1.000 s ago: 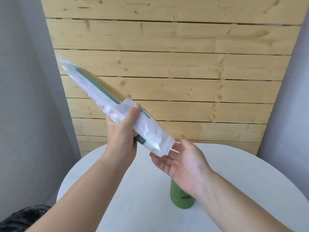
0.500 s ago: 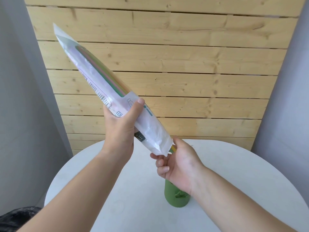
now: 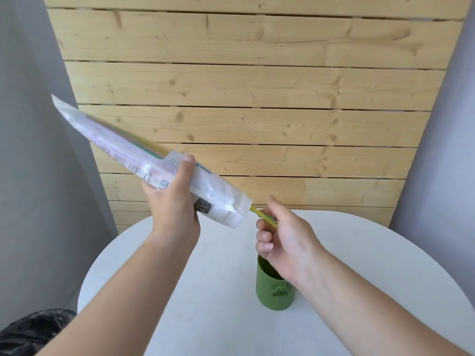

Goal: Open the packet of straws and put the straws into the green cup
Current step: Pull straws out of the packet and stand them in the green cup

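Observation:
My left hand [image 3: 171, 206] grips the long white packet of straws [image 3: 123, 150] around its middle and holds it slanted in the air, open end down to the right. A yellow-green straw [image 3: 261, 214] sticks out of that open end. My right hand [image 3: 285, 237] pinches the straw just past the packet's mouth. The green cup [image 3: 273, 291] stands upright on the white round table [image 3: 359, 291], directly below my right hand, which hides part of its rim.
A wooden plank wall [image 3: 257, 98] rises behind the table, with grey walls on both sides. A black plastic bag [image 3: 30, 330] lies at the lower left, off the table's edge.
My right hand went from open under the packet's mouth to pinching a straw, and has drawn it a short way out to the right. The packet has tilted flatter.

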Demonstrator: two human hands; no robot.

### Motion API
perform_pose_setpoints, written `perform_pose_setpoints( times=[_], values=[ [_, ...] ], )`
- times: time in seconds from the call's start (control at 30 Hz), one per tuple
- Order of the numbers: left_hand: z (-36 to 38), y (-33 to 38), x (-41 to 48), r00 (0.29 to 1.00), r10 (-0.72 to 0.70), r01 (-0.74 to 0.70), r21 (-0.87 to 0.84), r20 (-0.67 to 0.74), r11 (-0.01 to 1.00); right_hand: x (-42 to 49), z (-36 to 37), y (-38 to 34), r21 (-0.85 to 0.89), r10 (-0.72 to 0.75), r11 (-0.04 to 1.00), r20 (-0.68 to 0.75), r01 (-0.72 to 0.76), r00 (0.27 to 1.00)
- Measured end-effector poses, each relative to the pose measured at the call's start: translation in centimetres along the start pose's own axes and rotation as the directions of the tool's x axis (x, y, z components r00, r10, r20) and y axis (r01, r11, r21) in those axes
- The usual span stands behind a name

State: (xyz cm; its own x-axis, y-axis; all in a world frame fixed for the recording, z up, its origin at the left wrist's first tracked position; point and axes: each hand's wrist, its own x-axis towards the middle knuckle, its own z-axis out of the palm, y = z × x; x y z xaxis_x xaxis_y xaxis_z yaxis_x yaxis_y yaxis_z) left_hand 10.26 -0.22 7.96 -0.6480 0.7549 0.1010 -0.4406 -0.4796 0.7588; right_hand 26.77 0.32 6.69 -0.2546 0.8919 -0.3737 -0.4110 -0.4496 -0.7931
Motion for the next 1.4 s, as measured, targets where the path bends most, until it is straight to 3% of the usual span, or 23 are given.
perform_pose_setpoints(
  times=[0.17,0.37,0.53,0.8,1.03,1.27,1.4],
  values=[
    [-0.4,-0.7,-0.6,0.992,-0.077,0.073,-0.045,-0.1,0.996,-0.4,0.4,0.2,-0.025,-0.038,0.999,0.082,0.04,0.996],
    [-1.5,0.4,0.1,0.989,-0.057,0.052,-0.04,-0.139,0.998,0.1,-0.9,0.1,-0.011,-0.048,0.999,0.023,0.048,0.999],
    [-2.3,0.7,-0.1,0.982,-0.076,0.07,-0.043,-0.174,0.997,0.4,-2.2,-0.7,-0.118,-0.077,0.989,0.101,0.089,0.992],
    [-3.3,1.2,-0.2,0.938,-0.158,0.134,-0.098,-0.309,0.986,1.6,-6.2,-4.5,-0.25,-0.185,0.949,0.052,0.192,0.981],
    [-4.1,1.2,0.0,0.943,-0.149,0.121,-0.112,-0.296,0.986,1.9,-10.9,-9.3,-0.407,-0.202,0.89,0.053,0.206,0.978],
    [-4.6,0.2,-0.2,0.937,-0.172,0.154,-0.084,-0.304,0.985,1.3,-14.6,-13.2,-0.621,-0.227,0.758,0.033,0.198,0.973],
    [-4.2,-0.4,-0.5,0.945,-0.182,0.171,-0.066,-0.271,0.983,1.7,-14.6,-13.4,-0.654,-0.241,0.728,0.035,0.204,0.97]
  ],
)
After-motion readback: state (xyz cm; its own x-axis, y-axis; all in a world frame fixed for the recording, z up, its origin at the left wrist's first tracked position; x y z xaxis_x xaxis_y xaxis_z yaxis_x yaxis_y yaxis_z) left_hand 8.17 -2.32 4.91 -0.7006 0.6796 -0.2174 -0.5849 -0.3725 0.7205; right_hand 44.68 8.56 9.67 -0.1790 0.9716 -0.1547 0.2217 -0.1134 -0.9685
